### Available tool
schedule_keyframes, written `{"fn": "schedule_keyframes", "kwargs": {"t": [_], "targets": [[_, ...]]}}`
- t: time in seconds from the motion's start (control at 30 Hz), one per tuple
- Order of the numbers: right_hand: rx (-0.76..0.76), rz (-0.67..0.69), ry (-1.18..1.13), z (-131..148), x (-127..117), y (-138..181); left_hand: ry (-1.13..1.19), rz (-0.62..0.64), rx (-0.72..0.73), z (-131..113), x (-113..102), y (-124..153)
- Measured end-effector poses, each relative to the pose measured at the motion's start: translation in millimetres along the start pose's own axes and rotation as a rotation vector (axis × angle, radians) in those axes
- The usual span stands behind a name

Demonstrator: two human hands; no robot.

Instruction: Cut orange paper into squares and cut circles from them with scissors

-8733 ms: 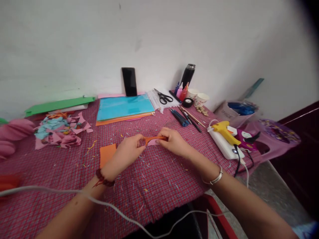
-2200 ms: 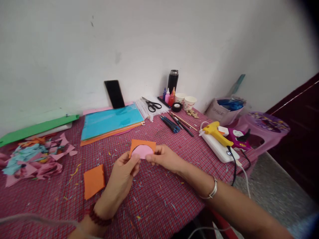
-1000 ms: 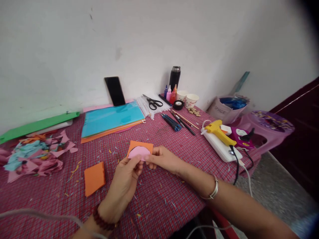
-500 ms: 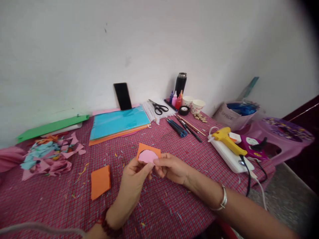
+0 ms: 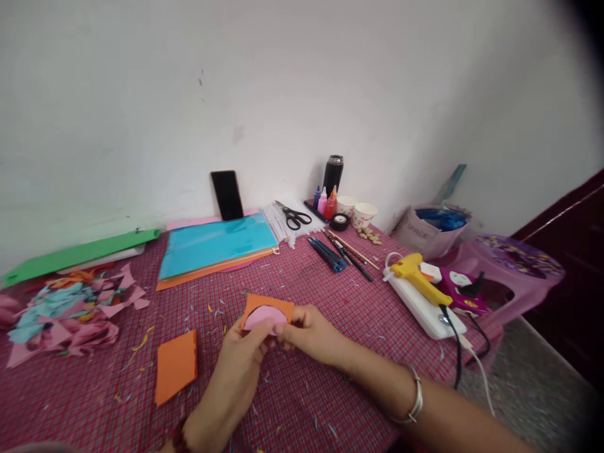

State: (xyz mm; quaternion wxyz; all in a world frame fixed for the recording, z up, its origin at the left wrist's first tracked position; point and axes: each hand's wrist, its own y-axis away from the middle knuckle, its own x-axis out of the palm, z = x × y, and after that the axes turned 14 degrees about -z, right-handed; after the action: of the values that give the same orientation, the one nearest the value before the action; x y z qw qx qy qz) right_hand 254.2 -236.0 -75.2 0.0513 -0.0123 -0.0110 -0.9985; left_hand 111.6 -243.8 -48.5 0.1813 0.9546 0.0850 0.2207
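Observation:
A pink rounded paper piece (image 5: 267, 315) lies against an orange paper piece (image 5: 282, 306), both held up above the table in front of me. My left hand (image 5: 243, 352) pinches them from the lower left, its thumb across the pink paper. From the right, my right hand (image 5: 309, 330) grips the same pieces, its thumb at the pink paper's lower right edge. Part of the pink shape is hidden under the thumbs. Left of my left hand, a small stack of orange paper (image 5: 176, 366) rests on the checked tablecloth (image 5: 226, 277).
Paper scraps (image 5: 70, 314) are heaped at the left. Behind stand coloured sheets (image 5: 217, 244), a phone (image 5: 227, 195), scissors (image 5: 293, 216) and a black bottle (image 5: 333, 176). To the right, a yellow glue gun (image 5: 419, 277) rests on a white power strip (image 5: 425, 308) with cables.
The view has shifted, so the table items sit lower and further left. Both hands keep hold of the paper; the left thumb now lies further over the pink piece.

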Motion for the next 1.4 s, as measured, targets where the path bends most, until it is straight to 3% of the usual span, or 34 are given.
{"fn": "schedule_keyframes", "kwargs": {"t": [0.17,0.27,0.33,0.43,0.6,0.7,0.87,1.17,1.3,1.4], "targets": [[-0.073,0.014,0.072,-2.5,-1.0,4.3,0.009,0.001,-0.052,2.4,-3.3,-3.7],[-0.18,0.002,0.153,13.0,-11.2,3.9,0.042,-0.1,-0.032,-6.4,-6.5,-12.5],[-0.3,-0.09,0.294,29.5,-25.2,-9.1,0.092,-0.184,-0.004,-17.5,-9.2,-19.4],[-0.41,-0.349,0.787,52.3,-51.6,-54.7,0.18,-0.248,0.021,-37.0,-13.6,-26.2],[-0.341,-0.558,1.078,61.5,-77.4,-153.1,0.283,-0.273,-0.068,-59.8,-19.4,-27.5],[-0.28,-0.584,1.232,54.8,-81.6,-190.1,0.329,-0.291,-0.105,-67.2,-21.2,-29.0],[-0.173,-0.515,1.426,48.3,-88.1,-218.0,0.361,-0.311,-0.097,-73.7,-21.4,-33.4],[-0.153,-0.498,1.5,79.5,-81.0,-226.0,0.397,-0.27,-0.009,-79.1,-22.2,-23.8],[-0.227,-0.548,1.367,113.7,-72.4,-197.4,0.384,-0.319,0.052,-100.7,-23.1,0.9],[-0.29,-0.468,1.188,130.6,-54.7,-149.6,0.414,-0.358,0.11,-114.4,-24.1,30.6]]}}
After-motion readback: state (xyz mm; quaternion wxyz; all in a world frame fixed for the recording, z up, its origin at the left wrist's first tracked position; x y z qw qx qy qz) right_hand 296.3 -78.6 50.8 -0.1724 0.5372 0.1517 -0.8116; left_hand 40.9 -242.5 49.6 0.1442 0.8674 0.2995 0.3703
